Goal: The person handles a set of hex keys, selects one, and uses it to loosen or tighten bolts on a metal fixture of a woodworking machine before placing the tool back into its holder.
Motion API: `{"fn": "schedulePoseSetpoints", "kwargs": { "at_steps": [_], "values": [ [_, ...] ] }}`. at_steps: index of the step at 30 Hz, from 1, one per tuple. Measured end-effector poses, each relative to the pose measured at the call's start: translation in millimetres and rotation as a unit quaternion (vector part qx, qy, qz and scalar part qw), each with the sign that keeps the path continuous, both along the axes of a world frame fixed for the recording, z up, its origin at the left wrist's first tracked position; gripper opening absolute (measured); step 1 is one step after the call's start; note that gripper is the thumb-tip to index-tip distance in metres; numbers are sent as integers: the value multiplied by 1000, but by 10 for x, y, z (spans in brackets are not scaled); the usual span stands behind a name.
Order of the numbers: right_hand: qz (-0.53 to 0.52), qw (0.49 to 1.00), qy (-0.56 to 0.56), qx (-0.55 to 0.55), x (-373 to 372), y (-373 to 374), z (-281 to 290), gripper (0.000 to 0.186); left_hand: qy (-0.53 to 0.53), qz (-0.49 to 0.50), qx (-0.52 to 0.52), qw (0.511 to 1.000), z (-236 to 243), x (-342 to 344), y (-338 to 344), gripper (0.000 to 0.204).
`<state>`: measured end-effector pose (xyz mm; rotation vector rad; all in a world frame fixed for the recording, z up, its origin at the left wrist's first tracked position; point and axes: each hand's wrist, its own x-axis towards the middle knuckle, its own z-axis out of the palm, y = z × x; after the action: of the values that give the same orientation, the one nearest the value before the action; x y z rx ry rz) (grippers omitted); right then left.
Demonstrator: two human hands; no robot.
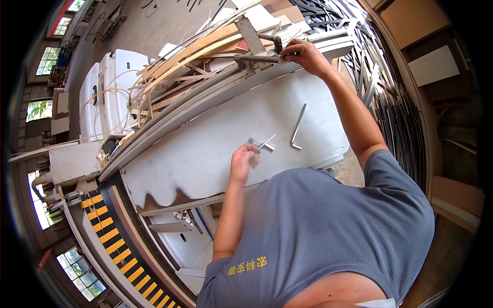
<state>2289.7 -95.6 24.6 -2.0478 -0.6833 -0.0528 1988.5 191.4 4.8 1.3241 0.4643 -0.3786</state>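
Note:
My left hand (244, 160) is closed over the pale metal table, its fingers round what looks like a folding hex key set (268, 146) with thin metal keys sticking out. The hand is slightly blurred. To its right, a larger L-shaped hex key (298, 128) lies loose on the table top. My right arm reaches to the far side, where my right hand (308, 55) has its fingers bent at the end of a metal rod (258, 59). This rod is part of a bracket (249, 37) mounted on the long rail. Fingertip contact there is partly hidden.
The metal table (195, 138) extends in front of me. Behind the rail (169, 112) lies a heap of wood strips (190, 46). Dark metal strips (395, 123) are piled at right. Yellow-black striped edging (115, 246) runs at lower left, and white cabinets (110, 84) stand at far left.

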Motion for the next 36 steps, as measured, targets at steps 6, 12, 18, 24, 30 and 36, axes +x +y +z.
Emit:
{"fn": "schedulePoseSetpoints", "kwargs": {
  "at_steps": [6,12,18,24,30,36],
  "values": [
    [-31,995,81,56,-63,-20,-35,17,0,-1,0,1000,-55,-3,18,20],
    [-83,991,46,97,-162,-59,-100,19,-55,-17,98,994,-145,17,-80,31],
    [44,761,383,522,-475,-37,28,20,-105,-73,294,947,-67,135,-171,32],
    [157,621,457,618,-1031,192,335,22,-135,-156,523,827,-109,499,-138,24],
    [169,659,414,605,-1197,163,523,17,-282,-213,604,715,-107,751,-133,24],
    [158,726,376,553,-1320,-52,354,18,-297,-175,505,791,580,1427,-676,31]
  ]
}}
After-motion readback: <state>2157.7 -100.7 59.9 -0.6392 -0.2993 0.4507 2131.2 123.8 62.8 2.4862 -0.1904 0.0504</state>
